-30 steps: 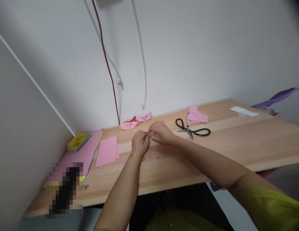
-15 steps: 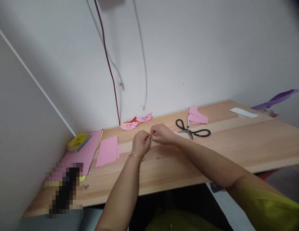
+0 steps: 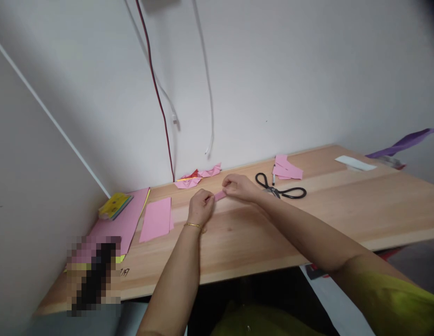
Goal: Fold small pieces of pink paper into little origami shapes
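Near the middle of the frame, the person's left hand [image 3: 201, 206] and right hand [image 3: 239, 187] are slightly apart, each closed in a fingertip pinch on one end of a small pink strip [image 3: 220, 195], whose flat face shows in the gap between them. Whether the strip touches the wooden table [image 3: 251, 247] beneath cannot be told. Handling it well probably means keeping both pinches light and level, with an even, gentle pull, since thin paper likely creases or tears if one side twists; fingertips near the ends leave its edges in sight. As for room, the broadest bare wood lies below the hands and to the right of centre, down to the front edge crossing the lower frame. Upward is tighter: crumpled pink paper [image 3: 188, 182] lies by the wall just above the left hand. To the right, the black-handled scissors [image 3: 290, 193] lie close behind the right wrist, which hides part of the blades, so a sideways swing there calls for care. At centre left, pink sheets [image 3: 155, 219] lie near the left hand, bounding movement that way.
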A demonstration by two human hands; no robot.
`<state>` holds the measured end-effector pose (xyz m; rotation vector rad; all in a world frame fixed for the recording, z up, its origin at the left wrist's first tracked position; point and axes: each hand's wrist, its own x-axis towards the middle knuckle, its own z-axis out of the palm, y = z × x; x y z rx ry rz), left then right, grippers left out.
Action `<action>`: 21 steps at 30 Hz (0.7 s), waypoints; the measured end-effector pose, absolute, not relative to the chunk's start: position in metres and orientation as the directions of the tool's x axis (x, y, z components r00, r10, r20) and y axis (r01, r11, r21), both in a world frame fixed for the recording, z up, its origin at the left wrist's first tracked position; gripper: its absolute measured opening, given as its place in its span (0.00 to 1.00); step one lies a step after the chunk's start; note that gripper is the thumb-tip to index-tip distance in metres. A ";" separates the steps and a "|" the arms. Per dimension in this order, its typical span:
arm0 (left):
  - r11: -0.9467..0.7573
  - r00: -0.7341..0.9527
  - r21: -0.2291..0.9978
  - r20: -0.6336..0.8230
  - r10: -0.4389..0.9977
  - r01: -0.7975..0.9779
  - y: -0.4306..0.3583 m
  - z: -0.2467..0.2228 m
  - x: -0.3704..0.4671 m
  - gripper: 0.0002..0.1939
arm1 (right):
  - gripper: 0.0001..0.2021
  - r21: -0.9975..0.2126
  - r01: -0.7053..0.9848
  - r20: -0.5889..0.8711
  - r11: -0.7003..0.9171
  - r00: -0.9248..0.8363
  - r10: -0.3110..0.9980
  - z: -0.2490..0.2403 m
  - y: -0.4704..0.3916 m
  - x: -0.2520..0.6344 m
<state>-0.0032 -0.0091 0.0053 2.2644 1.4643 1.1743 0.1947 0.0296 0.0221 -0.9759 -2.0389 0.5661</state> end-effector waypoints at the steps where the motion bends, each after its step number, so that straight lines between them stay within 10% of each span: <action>1: -0.492 0.196 0.548 0.509 0.838 0.676 -0.009 0.005 -0.003 0.06 | 0.10 -0.651 0.427 0.467 0.628 -0.427 0.774 0.021 0.027 0.191; 21: -0.412 0.110 0.529 0.510 0.853 0.742 -0.008 0.003 0.004 0.06 | 0.04 -0.639 0.398 0.441 0.658 -0.513 0.737 0.019 0.014 0.177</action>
